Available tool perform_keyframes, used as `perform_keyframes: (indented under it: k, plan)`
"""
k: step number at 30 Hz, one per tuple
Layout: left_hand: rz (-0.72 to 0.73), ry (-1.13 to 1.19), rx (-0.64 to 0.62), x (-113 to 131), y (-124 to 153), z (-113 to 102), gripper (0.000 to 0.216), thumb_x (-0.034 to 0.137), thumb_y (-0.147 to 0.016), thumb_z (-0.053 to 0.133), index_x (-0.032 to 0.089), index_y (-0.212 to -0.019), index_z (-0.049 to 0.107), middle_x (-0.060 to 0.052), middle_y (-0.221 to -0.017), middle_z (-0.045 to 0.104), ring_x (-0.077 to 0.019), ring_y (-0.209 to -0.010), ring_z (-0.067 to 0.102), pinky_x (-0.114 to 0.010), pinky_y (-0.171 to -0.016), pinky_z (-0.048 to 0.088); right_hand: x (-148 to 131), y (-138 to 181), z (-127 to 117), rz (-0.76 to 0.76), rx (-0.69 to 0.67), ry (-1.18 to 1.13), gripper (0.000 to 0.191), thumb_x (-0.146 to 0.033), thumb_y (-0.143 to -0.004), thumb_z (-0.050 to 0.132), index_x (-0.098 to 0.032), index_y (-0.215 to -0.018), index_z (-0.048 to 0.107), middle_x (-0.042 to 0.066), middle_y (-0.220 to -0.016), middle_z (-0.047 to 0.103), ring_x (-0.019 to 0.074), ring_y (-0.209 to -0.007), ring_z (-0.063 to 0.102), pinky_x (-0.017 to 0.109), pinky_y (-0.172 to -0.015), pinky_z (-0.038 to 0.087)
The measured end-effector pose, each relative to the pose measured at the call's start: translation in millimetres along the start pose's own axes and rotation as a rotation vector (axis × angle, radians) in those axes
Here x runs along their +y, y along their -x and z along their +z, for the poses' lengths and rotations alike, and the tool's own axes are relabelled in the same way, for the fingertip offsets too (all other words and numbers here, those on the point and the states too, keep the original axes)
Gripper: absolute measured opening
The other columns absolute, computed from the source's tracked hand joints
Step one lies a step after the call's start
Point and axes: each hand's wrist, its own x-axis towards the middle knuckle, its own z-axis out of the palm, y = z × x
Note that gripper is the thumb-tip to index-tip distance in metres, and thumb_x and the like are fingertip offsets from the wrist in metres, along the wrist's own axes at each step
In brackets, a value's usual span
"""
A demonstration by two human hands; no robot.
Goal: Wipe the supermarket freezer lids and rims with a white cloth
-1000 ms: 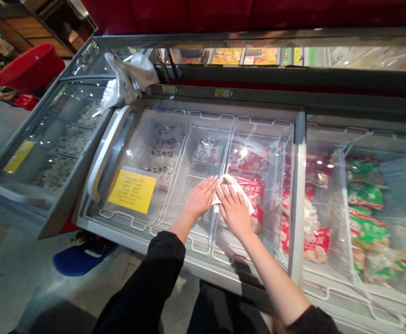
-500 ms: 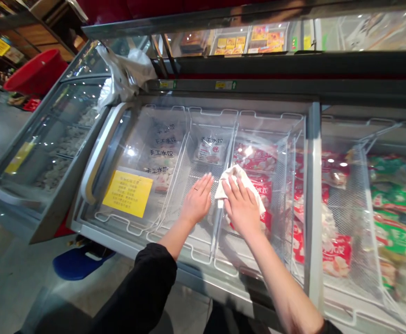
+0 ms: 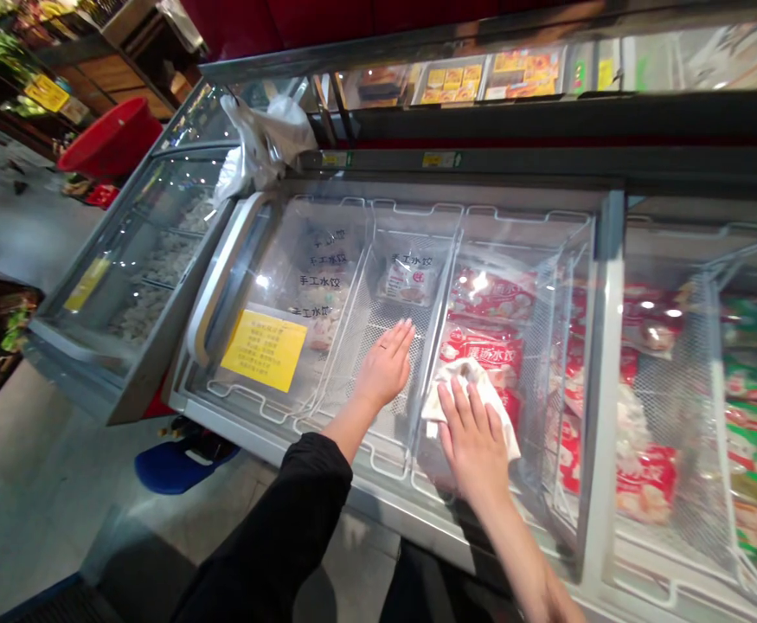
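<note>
A folded white cloth [image 3: 475, 394] lies on the glass lid [image 3: 345, 415] of a chest freezer. My right hand [image 3: 478, 437] holds it pressed against the glass, fingers stretched over it and covering much of the cloth. To the left, my left hand [image 3: 386, 368] rests on the same lid with nothing in it, fingers extended and close together, a ring on one. Beneath the glass, red dumpling bags [image 3: 491, 346] lie in a wire basket under the cloth. A clear dumpling pack [image 3: 407, 281] sits in the basket beyond my left hand.
The lid has a curved pale handle [image 3: 222, 277] and a yellow notice [image 3: 265, 350] at its left. A metal frame bar [image 3: 602, 372] bounds it on the right. Plastic bags [image 3: 261, 138] lie at the back left corner. A blue stool seat [image 3: 180, 467] is below the freezer's front.
My right hand has slid the cloth down the glass toward me, uncovering more of the red bags. My left hand stays on the lid. The whole view has shifted slightly.
</note>
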Motion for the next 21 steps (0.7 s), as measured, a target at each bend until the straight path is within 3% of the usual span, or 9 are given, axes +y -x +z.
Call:
perform_keyframes:
  k: [2,4,9,12,14,17,21]
  plan:
    - [-0.003,0.007,-0.004,-1,0,0,0.064,0.016,-0.105,0.036,0.015,-0.169,0.028,-0.012,-0.169,0.043,-0.0219,-0.161,0.033,-0.046,-0.132,0.036,-1,14,-1,-0.009,0.005,0.003,0.082,-0.031,-0.104,0.053,-0.034,-0.172,0.006,0.004,-0.171,0.041,0.0287,-0.155,0.042,0.048,-0.126,0.026]
    - [-0.002,0.014,-0.001,-1,0,0,0.063,0.016,-0.106,0.036,0.016,-0.169,0.028,-0.012,-0.169,0.043,-0.0221,-0.161,0.033,-0.046,-0.131,0.036,3,2,-2,-0.028,0.001,0.014,0.080,-0.032,-0.104,0.053,-0.034,-0.172,0.012,0.003,-0.171,0.042,0.0282,-0.156,0.042,0.048,-0.126,0.025]
    - [0.010,0.015,0.021,-1,1,2,0.059,0.016,-0.106,0.036,0.013,-0.166,0.035,-0.013,-0.169,0.044,-0.0227,-0.161,0.034,-0.046,-0.131,0.037,19,-105,0,-0.063,0.001,0.037,0.064,-0.030,-0.105,0.046,-0.027,-0.168,0.036,0.005,-0.170,0.043,0.0283,-0.160,0.035,0.050,-0.126,0.029]
    - [0.015,0.002,0.032,-1,1,2,0.057,0.015,-0.106,0.036,0.012,-0.163,0.038,-0.013,-0.168,0.045,-0.0227,-0.161,0.035,-0.046,-0.131,0.037,26,-163,6,-0.059,0.019,0.009,0.060,-0.029,-0.106,0.041,-0.024,-0.166,0.040,0.008,-0.171,0.043,0.0285,-0.160,0.035,0.053,-0.125,0.031]
    - [0.010,-0.004,0.034,0,1,2,0.057,0.015,-0.106,0.036,0.012,-0.163,0.039,-0.013,-0.168,0.046,-0.0225,-0.161,0.035,-0.046,-0.131,0.037,26,-180,9,-0.056,0.029,-0.005,0.061,-0.030,-0.106,0.040,-0.024,-0.166,0.039,0.008,-0.172,0.041,0.0289,-0.160,0.033,0.054,-0.126,0.031]
    - [0.006,-0.005,0.028,0,1,2,0.059,0.014,-0.105,0.037,0.013,-0.164,0.038,-0.013,-0.168,0.045,-0.0230,-0.161,0.034,-0.047,-0.131,0.038,22,-166,8,-0.055,0.014,-0.001,0.062,-0.030,-0.106,0.040,-0.024,-0.168,0.035,0.008,-0.173,0.039,0.0289,-0.162,0.031,0.055,-0.126,0.030]
    - [0.001,0.000,0.025,1,1,2,0.062,0.015,-0.105,0.037,0.016,-0.167,0.032,-0.012,-0.168,0.045,-0.0227,-0.161,0.035,-0.047,-0.131,0.038,12,-87,0,-0.076,-0.043,0.023,0.068,-0.031,-0.106,0.045,-0.028,-0.171,0.024,0.004,-0.174,0.036,0.0284,-0.161,0.031,0.051,-0.127,0.028]
